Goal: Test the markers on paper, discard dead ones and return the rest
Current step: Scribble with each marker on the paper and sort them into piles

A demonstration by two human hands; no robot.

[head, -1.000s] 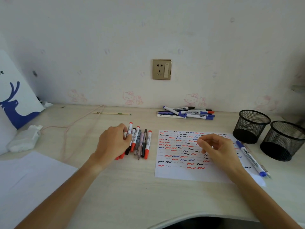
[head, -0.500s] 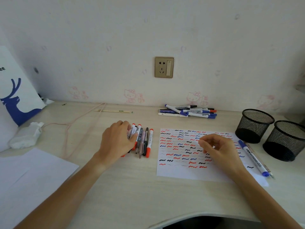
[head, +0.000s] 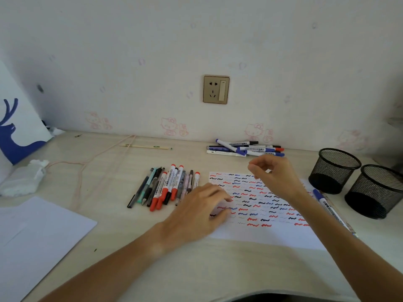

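The markers (head: 168, 186) lying bundled on the counter (head: 109, 171) look light, rigid and smooth, likely to roll, so mid-barrel is the best hold. The left hand (head: 202, 212) rests on the paper (head: 261, 214) with relaxed fingers; the right hand (head: 274, 177) hovers with loosely curled fingers, seemingly holding nothing.

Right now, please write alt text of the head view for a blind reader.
Two bare hands hover over a test paper full of squiggles: left hand at its left edge, right hand raised, holding nothing. Marker bundle lies left.

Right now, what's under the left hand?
The left hand rests on the left edge of the test sheet, covering some squiggles. It holds no marker that can be seen; the pile lies apart, to its left.
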